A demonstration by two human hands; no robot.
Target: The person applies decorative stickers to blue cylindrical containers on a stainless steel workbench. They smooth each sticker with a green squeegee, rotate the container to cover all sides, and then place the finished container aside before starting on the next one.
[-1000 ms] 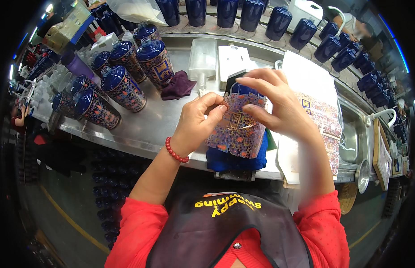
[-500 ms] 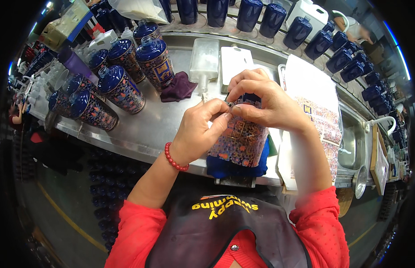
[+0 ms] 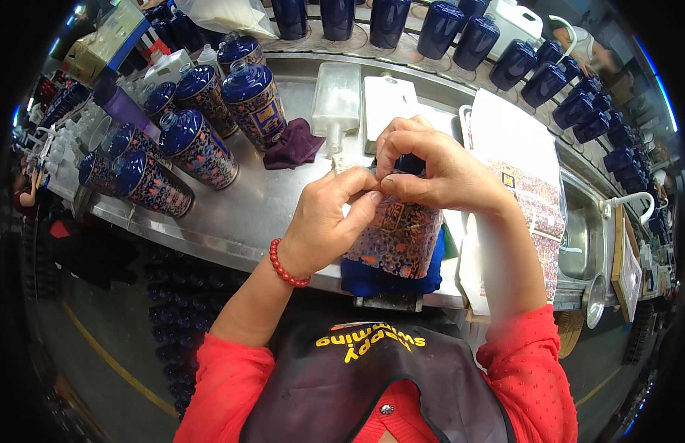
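A dark blue bottle (image 3: pixel 407 164) lies on a folded blue cloth (image 3: pixel 365 280) in front of me, largely covered by a floral patterned film (image 3: pixel 398 240). The film's lower end reaches over the cloth. My left hand (image 3: pixel 331 210), a red bead bracelet at its wrist, is closed in a pinch at the film's upper left edge. There, thumb and forefinger of my right hand (image 3: pixel 438 166) press together too, its fingers curled over the bottle's upper end. The fingertips of both hands meet, and what lies between them is hidden.
Several patterned bottles (image 3: pixel 198 148) stand at the left on the metal worktop (image 3: pixel 217 221), beside a purple cloth (image 3: pixel 294 144). A clear bottle (image 3: pixel 336 100) and a white container (image 3: pixel 390 103) lie behind my hands. Printed sheets (image 3: pixel 531 192) are at the right, before a sink (image 3: pixel 579 244). Blue bottles (image 3: pixel 390 22) line a conveyor behind.
Both hands keep their pinch, nearly in place; a small dark bit seen between the fingertips before is now hidden. The blue bottles on the conveyor have shifted along it.
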